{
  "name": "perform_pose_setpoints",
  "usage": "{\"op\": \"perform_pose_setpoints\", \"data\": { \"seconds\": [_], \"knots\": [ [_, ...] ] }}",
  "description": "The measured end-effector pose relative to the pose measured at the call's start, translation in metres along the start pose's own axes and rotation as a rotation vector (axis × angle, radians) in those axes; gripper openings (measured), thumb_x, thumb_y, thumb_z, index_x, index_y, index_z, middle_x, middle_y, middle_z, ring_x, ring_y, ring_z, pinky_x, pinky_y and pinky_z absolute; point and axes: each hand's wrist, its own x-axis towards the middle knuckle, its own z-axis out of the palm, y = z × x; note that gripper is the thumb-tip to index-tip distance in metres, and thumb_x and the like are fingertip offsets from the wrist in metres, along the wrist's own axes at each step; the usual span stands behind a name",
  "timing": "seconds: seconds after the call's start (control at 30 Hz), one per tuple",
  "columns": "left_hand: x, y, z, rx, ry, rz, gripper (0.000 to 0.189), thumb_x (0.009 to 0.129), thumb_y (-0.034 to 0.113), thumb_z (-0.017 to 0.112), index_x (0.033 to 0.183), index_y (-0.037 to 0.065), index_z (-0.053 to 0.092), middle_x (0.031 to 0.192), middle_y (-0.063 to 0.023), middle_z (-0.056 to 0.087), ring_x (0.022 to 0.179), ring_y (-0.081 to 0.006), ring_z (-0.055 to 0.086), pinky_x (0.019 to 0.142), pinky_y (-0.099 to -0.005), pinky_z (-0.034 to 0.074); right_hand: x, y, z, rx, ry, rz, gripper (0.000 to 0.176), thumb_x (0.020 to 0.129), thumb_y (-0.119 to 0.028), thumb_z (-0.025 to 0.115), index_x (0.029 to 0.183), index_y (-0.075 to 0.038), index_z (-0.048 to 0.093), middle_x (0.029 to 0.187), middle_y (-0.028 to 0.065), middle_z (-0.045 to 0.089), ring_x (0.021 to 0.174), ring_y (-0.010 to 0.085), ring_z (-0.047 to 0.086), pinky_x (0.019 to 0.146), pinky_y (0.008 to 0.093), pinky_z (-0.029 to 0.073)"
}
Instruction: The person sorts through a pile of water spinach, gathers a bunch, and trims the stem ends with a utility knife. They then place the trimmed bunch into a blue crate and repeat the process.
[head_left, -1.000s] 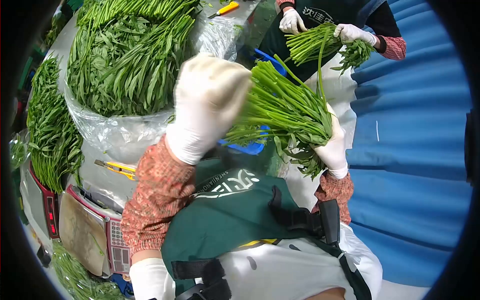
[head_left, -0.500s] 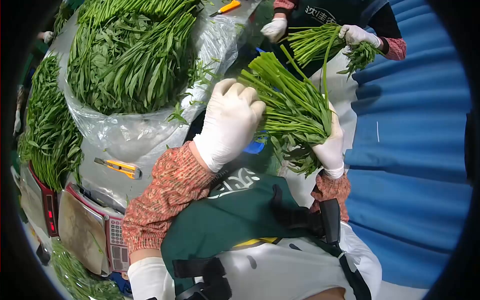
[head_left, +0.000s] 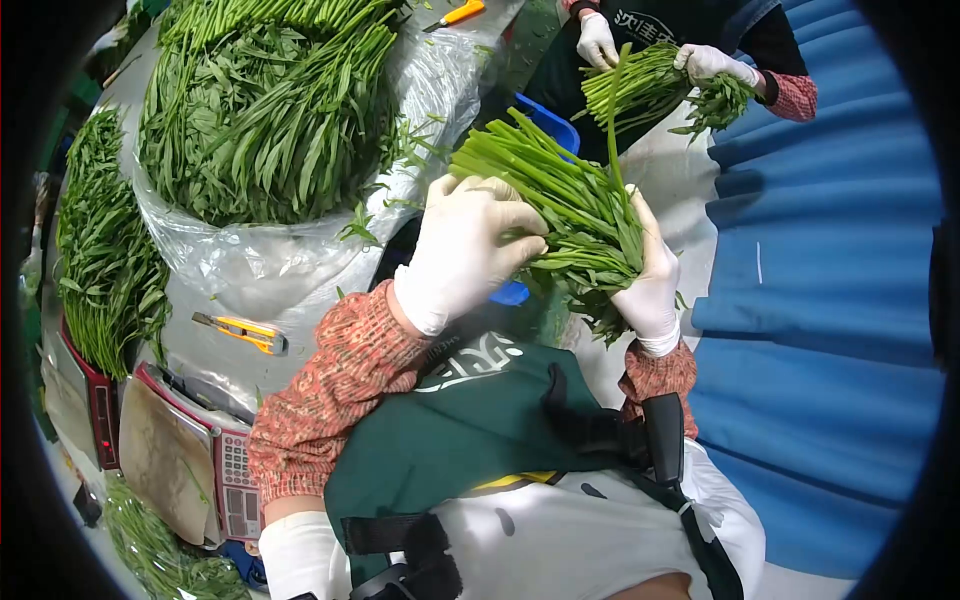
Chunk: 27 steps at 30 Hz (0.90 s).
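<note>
A bunch of water spinach (head_left: pixel 545 165), with thick green stems and narrow leaves, is held up in front of my apron. My right hand (head_left: pixel 652 285), in a white glove, wraps round its leafy end. The cut stem ends point up and to the left, and one longer stem sticks up above the others. At the left side of the bunch, my gloved left hand (head_left: pixel 465 245) is closed, its fingers curled against the stems and thumb near the leaves. Its fingertips are partly hidden.
A large heap of water spinach (head_left: pixel 270 120) lies on plastic sheeting on the metal table (head_left: pixel 200 375), beside an orange cutter (head_left: pixel 240 332). Scales (head_left: pixel 170 455) stand lower left. Across from me, a co-worker's gloved hand (head_left: pixel 705 62) holds another bunch. Blue sheeting (head_left: pixel 820 300) hangs right.
The bunch has shifted slightly left, and my left hand's thumb and fingers have moved a little over its side. The co-worker's other hand has come to their bunch.
</note>
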Motion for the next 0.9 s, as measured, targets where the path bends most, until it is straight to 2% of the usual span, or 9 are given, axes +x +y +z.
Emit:
{"op": "perform_pose_setpoints", "data": {
  "seconds": [0.17,0.2,0.3,0.47,0.53,0.7,0.8,0.87,0.9],
  "knots": [
    [0.002,-0.006,0.006,-0.539,0.036,-0.200,0.008,0.086,0.007,0.069,0.088,0.000,0.068,0.077,-0.0065,0.068,0.071,-0.0152,0.063,0.068,-0.0283,0.049,0.001,0.000,0.004,-0.005,-0.002,-0.006,0.077,0.072,-0.015,0.082,0.139,0.002,0.048,0.117,0.0210,0.068,0.104,0.0319,0.069,0.090,0.0362,0.054],
    [0.002,-0.001,-0.005,-0.807,-0.029,-0.391,0.012,0.090,0.009,0.066,0.092,-0.003,0.066,0.078,-0.0034,0.066,0.073,-0.0097,0.060,0.069,-0.0254,0.047,0.001,0.001,0.004,0.004,-0.001,0.005,0.077,0.072,-0.015,0.082,0.139,0.002,0.048,0.117,0.0208,0.068,0.104,0.0318,0.069,0.090,0.0360,0.054],
    [0.000,-0.011,-0.023,-1.020,0.059,-0.534,0.013,0.096,0.011,0.061,0.104,0.000,0.062,0.079,-0.0001,0.060,0.070,-0.0077,0.057,0.066,-0.0216,0.045,-0.001,0.010,0.001,-0.002,0.025,0.024,0.076,0.073,-0.013,0.082,0.140,-0.001,0.048,0.115,0.0190,0.069,0.103,0.0294,0.070,0.089,0.0354,0.054],
    [-0.005,-0.034,-0.046,-1.102,0.232,-0.489,0.012,0.095,0.011,0.063,0.103,0.001,0.063,0.084,-0.0024,0.062,0.074,-0.0094,0.059,0.070,-0.0231,0.048,-0.004,0.020,-0.007,-0.005,0.052,0.073,0.077,0.075,-0.013,0.082,0.142,-0.003,0.046,0.114,0.0162,0.070,0.104,0.0276,0.070,0.090,0.0350,0.054],
    [-0.007,-0.037,-0.049,-1.144,0.293,-0.468,0.012,0.095,0.010,0.062,0.104,0.001,0.065,0.099,-0.0042,0.066,0.083,-0.0110,0.062,0.080,-0.0259,0.051,-0.006,0.021,-0.007,0.020,0.058,0.101,0.077,0.075,-0.013,0.081,0.143,-0.003,0.046,0.114,0.0163,0.070,0.104,0.0274,0.070,0.090,0.0350,0.054],
    [-0.004,-0.021,-0.045,-0.884,0.154,-0.497,0.010,0.091,0.006,0.068,0.098,-0.001,0.068,0.087,0.0003,0.067,0.078,-0.0078,0.060,0.071,-0.0236,0.048,-0.006,0.016,-0.003,-0.023,0.045,0.092,0.077,0.074,-0.012,0.081,0.143,-0.003,0.046,0.113,0.0173,0.070,0.104,0.0282,0.070,0.090,0.0352,0.054],
    [-0.002,-0.010,-0.019,-0.154,0.142,-0.106,0.027,0.083,0.006,0.071,0.110,0.003,0.068,0.083,-0.0104,0.068,0.070,-0.0188,0.064,0.066,-0.0291,0.050,-0.004,0.007,0.000,-0.013,0.031,0.057,0.076,0.073,-0.012,0.081,0.142,-0.002,0.047,0.113,0.0185,0.070,0.103,0.0290,0.070,0.089,0.0354,0.054],
    [-0.001,-0.005,-0.012,0.084,0.029,-0.054,0.034,0.080,0.010,0.073,0.114,0.006,0.069,0.085,-0.0160,0.067,0.073,-0.0282,0.066,0.067,-0.0342,0.051,-0.002,0.003,0.002,-0.012,0.019,0.010,0.077,0.073,-0.012,0.081,0.141,-0.002,0.048,0.114,0.0189,0.070,0.102,0.0291,0.070,0.088,0.0354,0.054],
    [-0.004,-0.010,-0.006,0.047,0.023,-0.001,0.025,0.080,0.017,0.069,0.103,0.008,0.069,0.073,-0.0111,0.062,0.069,-0.0306,0.065,0.063,-0.0405,0.051,-0.003,-0.003,0.003,0.046,0.006,0.038,0.076,0.073,-0.011,0.080,0.140,0.000,0.048,0.115,0.0200,0.069,0.102,0.0302,0.070,0.088,0.0353,0.054]
  ]
}}
